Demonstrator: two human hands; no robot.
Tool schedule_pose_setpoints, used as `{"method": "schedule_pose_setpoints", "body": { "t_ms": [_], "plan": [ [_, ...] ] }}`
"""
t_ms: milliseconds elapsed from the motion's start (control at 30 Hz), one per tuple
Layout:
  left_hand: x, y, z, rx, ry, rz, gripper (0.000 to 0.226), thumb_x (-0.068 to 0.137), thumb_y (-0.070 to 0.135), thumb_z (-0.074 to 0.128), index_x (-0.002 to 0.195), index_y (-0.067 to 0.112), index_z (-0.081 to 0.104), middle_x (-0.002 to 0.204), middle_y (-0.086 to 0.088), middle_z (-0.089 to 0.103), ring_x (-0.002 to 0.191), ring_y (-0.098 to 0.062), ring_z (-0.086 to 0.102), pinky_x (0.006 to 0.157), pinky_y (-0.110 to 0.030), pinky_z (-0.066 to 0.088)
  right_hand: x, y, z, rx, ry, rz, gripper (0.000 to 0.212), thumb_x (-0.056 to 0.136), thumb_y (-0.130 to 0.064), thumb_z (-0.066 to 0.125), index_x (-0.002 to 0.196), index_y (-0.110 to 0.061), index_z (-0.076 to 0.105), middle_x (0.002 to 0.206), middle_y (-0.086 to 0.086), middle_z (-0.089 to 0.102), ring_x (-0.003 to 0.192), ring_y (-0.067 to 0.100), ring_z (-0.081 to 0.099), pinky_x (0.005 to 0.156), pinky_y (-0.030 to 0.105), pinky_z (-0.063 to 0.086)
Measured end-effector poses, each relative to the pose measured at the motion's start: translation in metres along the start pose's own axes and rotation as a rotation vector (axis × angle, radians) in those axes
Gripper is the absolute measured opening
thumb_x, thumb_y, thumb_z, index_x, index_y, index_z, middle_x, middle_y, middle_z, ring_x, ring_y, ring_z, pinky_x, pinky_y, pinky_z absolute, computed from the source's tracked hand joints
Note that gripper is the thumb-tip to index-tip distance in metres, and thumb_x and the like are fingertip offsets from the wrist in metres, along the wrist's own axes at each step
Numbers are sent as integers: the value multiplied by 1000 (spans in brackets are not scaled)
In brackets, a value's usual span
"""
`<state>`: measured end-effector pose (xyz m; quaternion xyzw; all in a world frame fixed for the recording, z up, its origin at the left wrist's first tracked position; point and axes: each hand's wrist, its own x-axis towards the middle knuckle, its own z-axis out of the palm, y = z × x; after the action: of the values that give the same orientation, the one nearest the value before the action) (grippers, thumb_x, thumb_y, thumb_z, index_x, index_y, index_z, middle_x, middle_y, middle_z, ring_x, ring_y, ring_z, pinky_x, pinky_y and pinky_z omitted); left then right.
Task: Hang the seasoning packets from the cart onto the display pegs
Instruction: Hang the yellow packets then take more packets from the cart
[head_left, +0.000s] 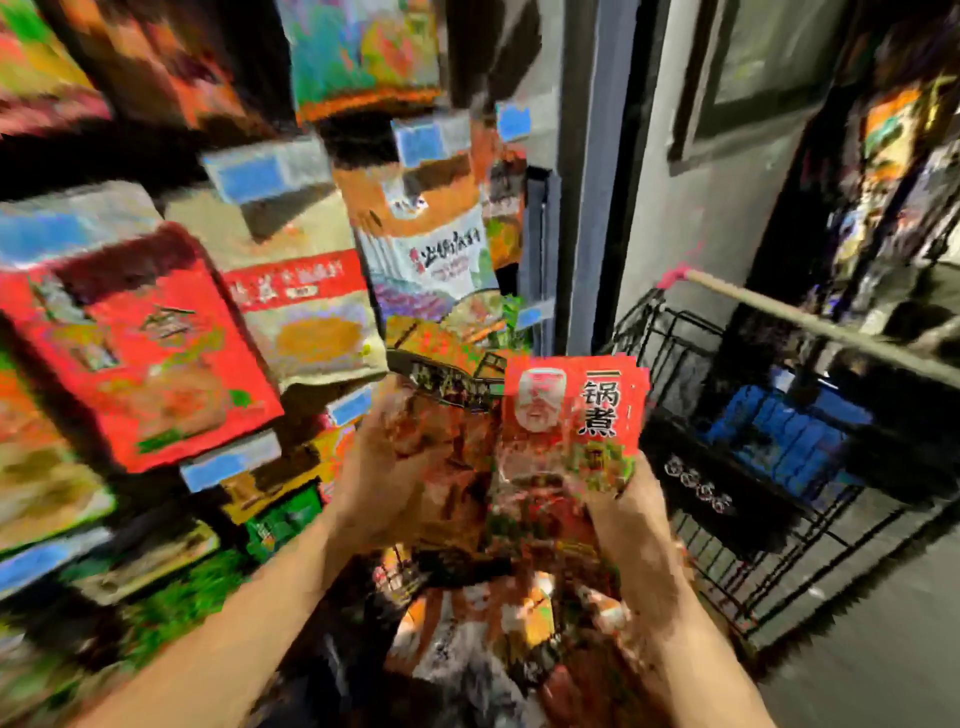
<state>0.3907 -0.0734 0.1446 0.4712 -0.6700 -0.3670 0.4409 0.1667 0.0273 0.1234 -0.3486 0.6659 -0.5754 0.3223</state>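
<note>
The frame is heavily blurred. My right hand grips the lower part of a red seasoning packet with black characters and a portrait on its front. My left hand holds a darker red-brown packet just to its left; the two packets overlap at chest height. Both are in front of the display rack, where hanging packets fill the pegs: a red one, a beige and red one and a white and orange one. The black wire cart stands to the right.
Blue price tags sit at the peg ends. A grey pillar borders the rack on the right. The cart has a pale handle bar and blue items inside. More packets lie below my hands. Grey floor shows at lower right.
</note>
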Motion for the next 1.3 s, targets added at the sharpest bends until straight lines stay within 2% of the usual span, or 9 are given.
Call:
{"method": "schedule_pose_setpoints", "body": {
  "t_ms": [133,200,267,333,500,600,900,1167,1300],
  "plan": [
    [-18,50,-54,-98,146,55,84,75,-20,76,130,33,43,124,13,59,108,-10,60,86,-13,53,-16,-68,21,39,-104,-139,30,82,-18,83,104,-22,63,91,-8,70,91,19,68,82,31,49],
    [-29,73,-81,-87,230,83,93,75,-16,78,139,36,36,136,15,52,126,-11,54,102,-18,48,-23,-99,29,54,-125,-267,34,75,-23,82,107,-20,69,95,-10,77,93,9,72,82,29,54],
    [-37,95,-111,-58,280,134,100,76,-3,83,153,29,28,150,11,41,128,13,48,109,-12,39,-27,-128,39,108,-186,-296,35,83,-12,82,110,-27,66,102,-15,77,96,5,72,87,31,55],
    [-37,117,-139,-14,335,161,103,79,5,84,159,24,22,151,11,36,110,32,45,90,6,34,-33,-159,47,181,-243,-321,39,87,-5,79,114,-27,61,107,-10,75,98,10,71,90,36,53],
    [-21,157,-190,32,425,218,106,79,17,86,160,31,18,157,1,41,143,-15,43,112,-26,37,-32,-225,69,262,-267,-422,45,87,-5,78,125,-20,58,111,-5,73,100,15,70,97,44,53],
    [-2,182,-212,66,468,287,106,81,17,85,161,23,16,153,13,32,143,-4,30,110,-15,26,-28,-258,78,296,-248,-473,47,86,-6,79,126,-22,59,113,-5,74,104,17,71,100,47,53],
    [86,240,-224,41,421,408,114,82,18,85,163,30,6,168,10,14,152,-9,17,125,-37,22,-6,-315,85,368,-213,-522,43,89,-4,75,125,-20,57,109,-7,72,97,11,69,91,38,53],
    [139,264,-207,-140,454,426,106,87,15,80,163,29,8,163,13,21,148,-10,24,110,-22,24,20,-333,83,353,-165,-550,45,90,-8,76,128,-23,55,110,-8,71,100,14,68,95,45,52],
    [154,262,-200,-214,451,402,106,87,17,80,163,33,8,167,6,20,152,-19,24,117,-34,23,29,-337,86,372,-156,-556,42,88,-7,77,122,-22,57,108,-4,73,100,19,71,93,47,55]
  ]
}}
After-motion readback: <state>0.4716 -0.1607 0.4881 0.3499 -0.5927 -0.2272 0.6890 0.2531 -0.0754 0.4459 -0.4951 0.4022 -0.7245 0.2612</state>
